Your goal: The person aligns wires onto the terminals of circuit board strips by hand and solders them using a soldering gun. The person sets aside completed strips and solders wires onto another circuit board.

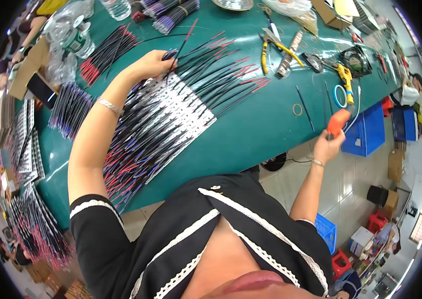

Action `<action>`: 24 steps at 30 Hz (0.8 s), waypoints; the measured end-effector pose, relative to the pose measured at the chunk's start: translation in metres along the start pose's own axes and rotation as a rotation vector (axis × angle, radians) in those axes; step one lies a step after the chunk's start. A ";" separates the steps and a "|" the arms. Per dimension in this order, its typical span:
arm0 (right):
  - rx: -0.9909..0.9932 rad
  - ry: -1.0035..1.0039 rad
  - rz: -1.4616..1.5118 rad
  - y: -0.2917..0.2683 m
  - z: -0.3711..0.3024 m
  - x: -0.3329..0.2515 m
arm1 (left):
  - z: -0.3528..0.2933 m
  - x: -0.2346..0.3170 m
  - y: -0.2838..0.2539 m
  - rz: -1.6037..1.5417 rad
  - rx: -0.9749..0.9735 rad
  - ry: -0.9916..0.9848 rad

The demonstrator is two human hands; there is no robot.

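My left hand (pixel 157 64) is closed at the far end of a white perforated strip board (pixel 181 102), its fingers pinching dark wires; one red-tipped wire (pixel 187 39) sticks up beside it. Rows of black wires (pixel 146 134) lie across this board, with red and purple ends on the near left and red tips (pixel 250 82) on the far right. Off the table's right edge, my right hand (pixel 328 147) grips an orange-handled tool (pixel 339 122). Its front part merges with a yellow piece (pixel 345 82), so its kind is unclear.
Wire bundles (pixel 106 55) lie at the far left; more wired boards (pixel 26 144) are stacked along the left edge. Yellow-handled cutters (pixel 273 45), a blue ring (pixel 340 95) and a rubber band (pixel 297 109) rest on the green table (pixel 241 137). A blue bin (pixel 365 132) stands right.
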State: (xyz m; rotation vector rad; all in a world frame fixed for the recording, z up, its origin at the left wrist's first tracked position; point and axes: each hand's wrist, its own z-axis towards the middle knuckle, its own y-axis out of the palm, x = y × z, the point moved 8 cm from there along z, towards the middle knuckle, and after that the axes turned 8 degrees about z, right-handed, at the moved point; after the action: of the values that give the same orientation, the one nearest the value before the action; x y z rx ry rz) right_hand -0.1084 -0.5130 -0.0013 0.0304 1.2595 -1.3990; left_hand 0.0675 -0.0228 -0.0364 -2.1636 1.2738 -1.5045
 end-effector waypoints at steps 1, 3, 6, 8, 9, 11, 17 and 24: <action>0.073 -0.091 0.030 -0.013 0.000 -0.001 | 0.000 0.004 0.004 -0.049 -0.007 0.018; 0.046 -0.085 0.218 -0.032 -0.025 -0.003 | -0.006 -0.001 -0.004 -0.025 -0.024 0.028; -0.056 -0.221 0.475 -0.049 -0.047 -0.040 | -0.001 -0.003 0.004 -0.062 -0.132 0.057; -0.339 -0.176 0.479 -0.043 -0.068 -0.038 | -0.001 -0.005 0.005 -0.091 -0.166 0.042; -0.337 -0.172 0.474 -0.049 -0.079 -0.041 | -0.001 -0.003 0.007 -0.121 -0.200 0.036; -0.479 -0.154 0.574 -0.046 -0.103 -0.054 | -0.002 0.004 0.008 -0.103 -0.215 0.030; -0.636 -0.008 0.494 -0.042 -0.132 -0.045 | 0.003 0.005 0.015 -0.188 -0.359 0.036; -0.600 0.033 0.534 -0.031 -0.140 -0.045 | 0.006 0.009 0.020 -0.156 -0.391 0.011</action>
State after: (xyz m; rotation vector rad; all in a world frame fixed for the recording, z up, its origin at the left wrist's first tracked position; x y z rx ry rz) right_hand -0.2038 -0.3975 -0.0098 -0.0224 1.5168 -0.5397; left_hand 0.0627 -0.0434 -0.0447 -2.5513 1.5432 -1.4186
